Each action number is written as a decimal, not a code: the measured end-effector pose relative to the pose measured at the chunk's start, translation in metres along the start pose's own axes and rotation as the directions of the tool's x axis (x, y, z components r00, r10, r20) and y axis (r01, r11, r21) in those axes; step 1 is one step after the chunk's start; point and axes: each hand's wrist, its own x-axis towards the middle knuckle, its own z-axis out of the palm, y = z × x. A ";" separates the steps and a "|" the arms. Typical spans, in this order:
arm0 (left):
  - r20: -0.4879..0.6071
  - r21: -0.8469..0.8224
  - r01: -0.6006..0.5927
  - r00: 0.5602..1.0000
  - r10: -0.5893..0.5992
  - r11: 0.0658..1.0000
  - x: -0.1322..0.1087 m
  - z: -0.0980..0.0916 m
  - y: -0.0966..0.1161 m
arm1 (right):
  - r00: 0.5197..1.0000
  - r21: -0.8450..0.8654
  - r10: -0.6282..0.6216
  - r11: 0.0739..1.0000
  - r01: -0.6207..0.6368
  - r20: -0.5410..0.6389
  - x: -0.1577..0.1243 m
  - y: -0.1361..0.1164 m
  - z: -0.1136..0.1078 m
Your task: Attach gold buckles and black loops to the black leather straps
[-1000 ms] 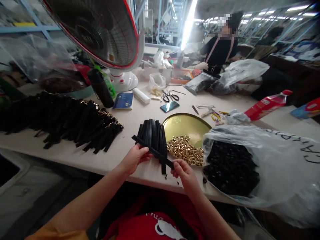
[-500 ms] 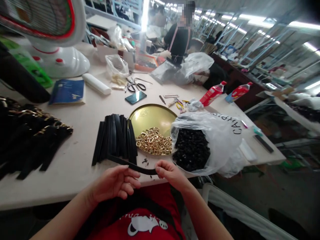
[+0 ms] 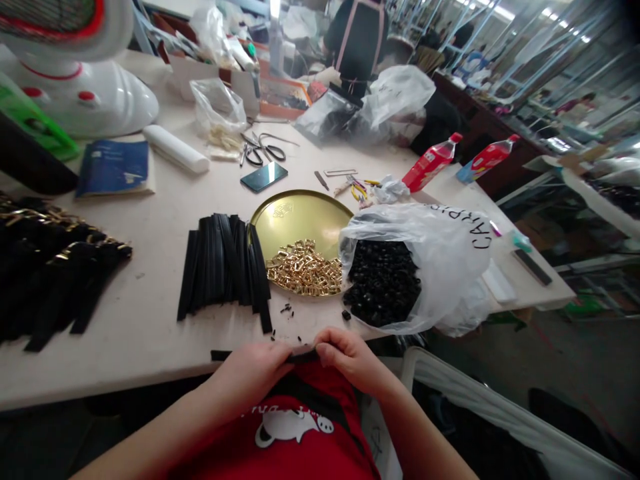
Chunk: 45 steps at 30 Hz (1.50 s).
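Note:
A black strap [image 3: 302, 357] is stretched between my two hands at the table's front edge. My left hand [image 3: 263, 363] is closed around its middle, and its other end sticks out to the left past the hand. At the right end, my right hand [image 3: 343, 350] pinches the strap between thumb and fingers. Beyond the hands lie a stack of black straps [image 3: 220, 267] and a round gold tray [image 3: 310, 217] holding a heap of gold buckles [image 3: 307, 270]. A clear plastic bag [image 3: 445, 260] of small black pieces [image 3: 383, 283] lies open on the right.
Finished-looking straps with gold fittings [image 3: 65, 273] are piled at far left, near a white fan [image 3: 100, 93] and blue book [image 3: 114, 167]. Farther back are a phone [image 3: 264, 177], scissors [image 3: 263, 149], yellow pliers [image 3: 359, 192] and red-labelled bottles [image 3: 433, 163]. A person [image 3: 357, 40] is across the table.
My left hand has gone from open fingers beside the strap to closed on it. The strap has come off the stack toward me. The camera view has tipped down.

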 end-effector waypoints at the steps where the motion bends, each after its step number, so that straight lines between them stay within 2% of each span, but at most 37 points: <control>1: 0.022 -0.023 0.027 0.999 -0.027 0.999 0.000 0.003 0.000 | 0.998 -0.096 -0.023 0.995 0.016 -0.066 -0.002 0.005 -0.003; 3: 0.000 -0.078 0.078 0.997 -0.079 0.994 -0.001 0.004 0.000 | 0.966 -0.349 -0.091 0.937 0.000 -0.244 -0.003 0.017 -0.014; 5: -0.033 -0.154 0.132 0.990 -0.138 0.979 -0.003 0.002 0.005 | 0.917 -0.589 -0.172 0.804 -0.082 -0.361 0.000 0.029 -0.024; 6: -0.016 -0.219 0.160 0.986 -0.168 0.963 -0.003 0.001 0.008 | 0.902 -0.683 -0.197 0.718 -0.134 -0.384 0.002 0.034 -0.028; 8: 0.097 -0.410 0.222 0.975 -0.199 0.885 -0.002 0.000 0.017 | 0.898 -0.811 -0.203 0.538 -0.231 -0.391 0.009 0.041 -0.030; 10: 0.213 -0.599 0.286 0.957 -0.195 0.748 -0.001 0.001 0.023 | 0.901 -0.869 -0.185 0.397 -0.295 -0.391 0.016 0.044 -0.028; 11: 0.247 -0.671 0.306 0.951 -0.186 0.675 -0.001 0.003 0.024 | 0.905 -0.882 -0.177 0.354 -0.310 -0.388 0.018 0.045 -0.027; 15: 0.273 -0.841 0.309 0.951 -0.145 0.444 -0.003 0.009 0.022 | 0.912 -0.899 -0.164 0.303 -0.315 -0.375 0.020 0.049 -0.026; 17: 0.284 -0.879 0.311 0.950 -0.128 0.360 -0.005 0.011 0.020 | 0.911 -0.887 -0.169 0.348 -0.302 -0.377 0.020 0.049 -0.028; 18: 0.287 -0.891 0.311 0.950 -0.122 0.331 -0.006 0.012 0.019 | 0.908 -0.867 -0.176 0.411 -0.282 -0.380 0.019 0.048 -0.028; 20: 0.290 -0.902 0.311 0.950 -0.115 0.298 -0.008 0.013 0.018 | 0.907 -0.747 -0.166 0.633 -0.202 -0.386 0.017 0.044 -0.026; 22: 0.289 -0.905 0.310 0.951 -0.115 0.292 -0.009 0.014 0.018 | 0.927 -0.456 -0.087 0.885 -0.097 -0.365 0.014 0.038 -0.020; 23: 0.288 -0.904 0.310 0.951 -0.116 0.294 -0.009 0.015 0.018 | 0.944 -0.257 -0.024 0.964 -0.065 -0.330 0.012 0.035 -0.015; 24: 0.285 -0.903 0.308 0.951 -0.118 0.300 -0.010 0.015 0.017 | 0.959 -0.051 0.039 0.997 -0.055 -0.281 0.011 0.032 -0.009; 25: 0.279 -0.901 0.303 0.953 -0.119 0.310 -0.010 0.015 0.016 | 0.969 0.139 0.093 0.988 -0.062 -0.230 0.010 0.029 -0.003; 27: 0.266 -0.895 0.291 0.957 -0.118 0.338 -0.010 0.016 0.014 | 0.972 0.431 0.168 0.898 -0.082 -0.164 0.009 0.023 0.009; 30: 0.258 -0.875 0.285 0.959 -0.120 0.392 -0.009 0.015 0.010 | 0.967 0.674 0.223 0.734 -0.081 -0.127 0.012 0.018 0.022; 33: 0.242 -0.853 0.280 0.960 -0.141 0.440 -0.009 0.015 0.007 | 0.966 0.745 0.247 0.658 -0.111 -0.075 0.016 0.017 0.026; 45: 0.270 -0.860 0.302 0.953 -0.137 0.411 -0.007 0.018 0.004 | 0.934 0.771 0.347 0.616 -0.161 -0.082 0.017 0.023 0.024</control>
